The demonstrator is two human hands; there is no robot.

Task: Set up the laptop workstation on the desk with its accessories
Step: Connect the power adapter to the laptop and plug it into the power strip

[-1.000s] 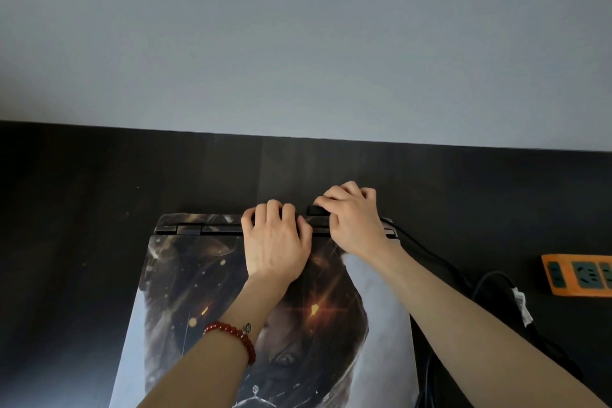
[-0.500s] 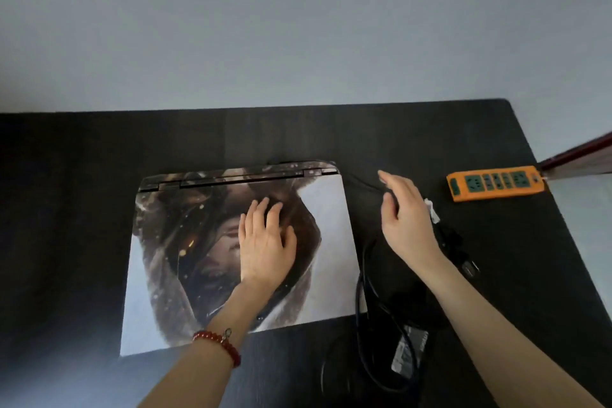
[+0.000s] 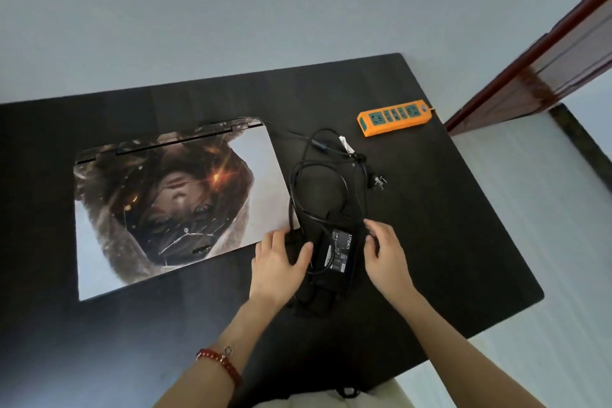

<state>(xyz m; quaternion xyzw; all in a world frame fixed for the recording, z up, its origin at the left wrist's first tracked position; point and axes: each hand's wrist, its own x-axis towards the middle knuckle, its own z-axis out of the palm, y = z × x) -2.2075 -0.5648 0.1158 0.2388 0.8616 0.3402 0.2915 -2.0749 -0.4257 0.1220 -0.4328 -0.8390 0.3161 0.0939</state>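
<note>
A closed laptop (image 3: 172,202) with a picture skin on its lid lies flat on the black desk (image 3: 447,242). A thin black cable (image 3: 326,172) runs from its back right corner into loose loops right of it. The black power adapter (image 3: 341,250), label up, lies among those loops on a dark flat thing. My left hand (image 3: 280,263) rests against the adapter's left side, fingers spread. My right hand (image 3: 387,252) touches its right edge, fingers curled and apart. The wall plug (image 3: 379,180) lies loose on the desk. An orange power strip (image 3: 394,116) sits at the back right.
The desk's right edge and front right corner are close to the adapter. A dark red door (image 3: 536,76) stands beyond the desk on the right, over pale floor. A grey wall runs behind the desk.
Both hands have left the laptop's back edge and lid and come to the power adapter on the right. The view has pulled back and swung right.
</note>
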